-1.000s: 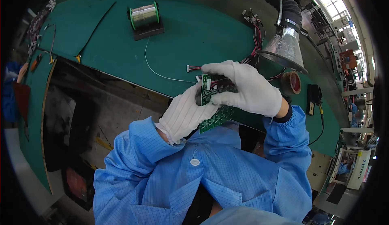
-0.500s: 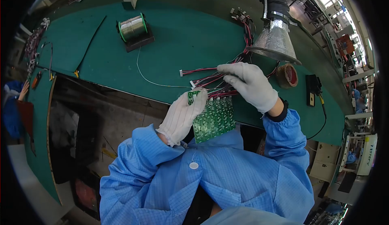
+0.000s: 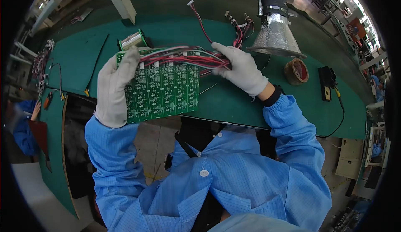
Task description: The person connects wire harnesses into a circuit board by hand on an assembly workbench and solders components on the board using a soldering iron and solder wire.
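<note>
My left hand, in a white glove, grips the left edge of a green circuit board panel, thumb over its top corner. The board is held up over the bench's front edge, its dotted face towards me. Red, black and white wires run along its top edge, with white connectors at the board. At their right end my right hand, also gloved, is closed around the bundle. One wire sticks up beyond that hand, ending in a small white plug.
Behind the board stands a solder wire spool, partly hidden. A foil-covered fume extraction cone hangs at the back right, near more wire leads. A tape roll and a black corded holder lie rightward. Another person's hand shows far left.
The board has moved left and up, away from my body, with my left hand. My right hand, previously hovering over the wires with fingers extended, has closed on the bundle and shifted slightly left.
</note>
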The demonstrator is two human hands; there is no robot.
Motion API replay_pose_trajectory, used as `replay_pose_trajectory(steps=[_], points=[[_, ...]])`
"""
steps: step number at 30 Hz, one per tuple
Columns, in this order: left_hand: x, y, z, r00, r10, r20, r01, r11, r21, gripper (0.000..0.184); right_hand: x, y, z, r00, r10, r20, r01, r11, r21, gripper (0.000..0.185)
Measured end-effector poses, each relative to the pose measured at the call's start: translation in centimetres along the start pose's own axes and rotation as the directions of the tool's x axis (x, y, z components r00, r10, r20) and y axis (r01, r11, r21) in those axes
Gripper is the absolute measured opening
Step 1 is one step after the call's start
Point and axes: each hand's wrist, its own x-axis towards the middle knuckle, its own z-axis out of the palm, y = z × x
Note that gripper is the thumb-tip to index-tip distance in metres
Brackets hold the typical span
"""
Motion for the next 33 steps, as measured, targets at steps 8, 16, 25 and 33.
replay_pose_trajectory(steps=[8, 16, 25, 33], points=[[1.4, -6.2, -5.4, 0.798, 0.587, 0.138, -0.474, 0.469, 0.745, 0.042, 2.3, 0.5, 2.5, 0.989, -0.082, -0.123, 0.07, 0.992, -0.104, 0.039], [-1.4, -4.2, -4.5, 0.975, -0.187, -0.121, 0.183, 0.982, -0.048, 0.039, 5.0, -0.6, 0.9, 0.998, 0.005, 0.069, -0.02, 0.975, 0.221, 0.074], [-6.0, -2.8, -3.5, 0.909, 0.089, 0.406, -0.281, 0.852, 0.442, 0.026, 8.6, -4.8, 0.5, 0.803, 0.215, 0.555, 0.127, 0.849, -0.513, 0.088], [-7.8, -4.4, -4.1, 0.822, 0.299, 0.485, -0.545, 0.66, 0.517, 0.033, 7.0, -3.2, 0.4, 0.853, 0.05, 0.519, 0.223, 0.864, -0.451, 0.051]])
